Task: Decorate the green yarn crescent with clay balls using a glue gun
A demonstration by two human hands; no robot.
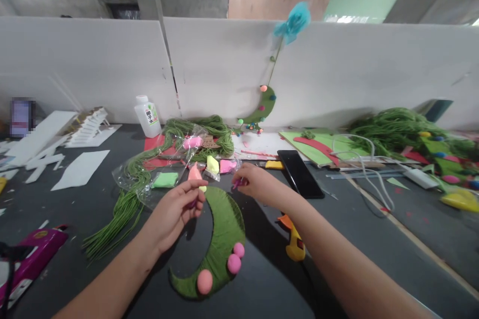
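Observation:
A green yarn-wrapped crescent (226, 222) lies on the dark table between my forearms. Two pink balls (234, 263) and a coral ball (204, 282) sit on its lower part, and a small yellow ball (202, 189) shows at its top end. My left hand (177, 212) is beside that end, fingers curled round a purple piece (192, 203) that looks like soft clay. Just beyond the crescent's upper right, my right hand (256, 184) pinches another bit of purple clay (238, 183), partly hidden by the fingers.
Clay packets in pink (227, 166), yellow (212, 165) and green (165, 180) lie near green yarn (116, 224). A black phone (301, 174) and a yellow glue gun (295, 246) are at right. A decorated smaller crescent (266, 102) leans against the partition behind a white bottle's (147, 117) right.

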